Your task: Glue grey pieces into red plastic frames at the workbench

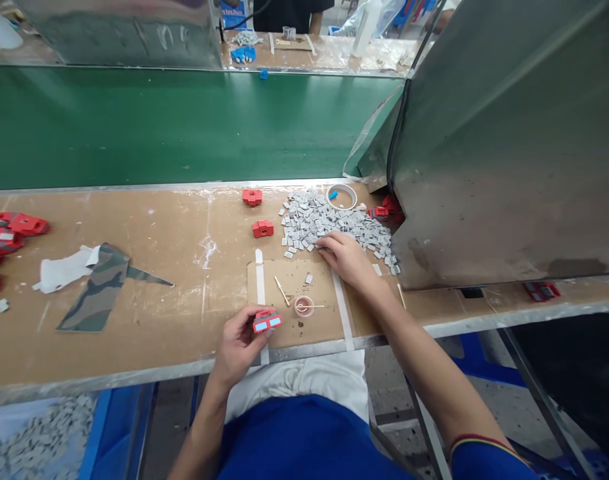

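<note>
My left hand (240,340) holds a small red plastic part (267,321) with pale inserts, just above the near edge of the brown workbench (174,267). My right hand (345,259) reaches forward, its fingertips resting on the near edge of a pile of small grey pieces (329,225). Whether the fingers have pinched a piece is hidden. Between the hands sit a small pink cup (304,306) with a stick across it and a loose wooden stick (282,291), on a taped cardboard patch (294,303).
Two red parts (262,229) (252,196) lie left of the pile; more red parts (7,233) are stacked at far left. A tape roll (341,197), camouflage cloth (102,287), white cloth (64,268), green conveyor belt (174,123) and a metal housing (509,147) surround the area.
</note>
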Available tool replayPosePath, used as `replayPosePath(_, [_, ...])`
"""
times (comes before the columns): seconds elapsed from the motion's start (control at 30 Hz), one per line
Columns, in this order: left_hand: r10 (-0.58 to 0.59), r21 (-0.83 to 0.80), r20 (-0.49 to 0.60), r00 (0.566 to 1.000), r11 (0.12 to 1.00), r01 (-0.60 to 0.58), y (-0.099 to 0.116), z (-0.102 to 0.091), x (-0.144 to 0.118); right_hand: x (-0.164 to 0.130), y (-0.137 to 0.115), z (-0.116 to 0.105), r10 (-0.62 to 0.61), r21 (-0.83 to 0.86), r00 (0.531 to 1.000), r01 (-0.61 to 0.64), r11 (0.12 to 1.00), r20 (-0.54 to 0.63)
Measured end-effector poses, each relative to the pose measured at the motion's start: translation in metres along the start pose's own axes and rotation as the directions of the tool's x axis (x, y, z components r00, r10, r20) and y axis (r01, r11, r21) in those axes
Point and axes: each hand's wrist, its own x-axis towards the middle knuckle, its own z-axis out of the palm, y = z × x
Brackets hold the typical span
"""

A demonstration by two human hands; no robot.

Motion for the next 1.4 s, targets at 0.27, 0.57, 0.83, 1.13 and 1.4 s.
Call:
replayPosePath(0.27, [-0.002,-0.021,-0.003,1.000,1.000,0.002,0.002,0.001,0.000,0.001,0.002,0.007,-0.043,-0.154,0.999,0.044,0.987,0.015])
replayPosePath(0.57, [-0.002,0.037,0.023,1.000,0.999,0.002,-0.001,-0.005,0.001,-0.052,-0.020,-0.004,-0.066,-0.183,0.997,0.072,0.980,0.039])
replayPosePath(0.83, [0.005,-0.077,0.079,0.997,0.997,0.001,-0.002,-0.004,-0.007,-0.048,-0.021,-0.006,0.020,-0.100,1.000,-0.018,0.995,0.019])
replayPosePath(1.13, [-0.076,-0.204,0.096,0.992,0.974,0.094,-0.006,-0.001,-0.012,-0.078,-0.095,-0.055,0.337,0.619,0.927,-0.170,0.767,-0.163])
replayPosePath(1.4, [-0.054,-0.165,0.126,0.990,0.983,0.075,-0.008,-0.007,-0.011,-0.085,-0.167,-0.023,0.289,0.789,0.954,-0.238,0.566,0.081])
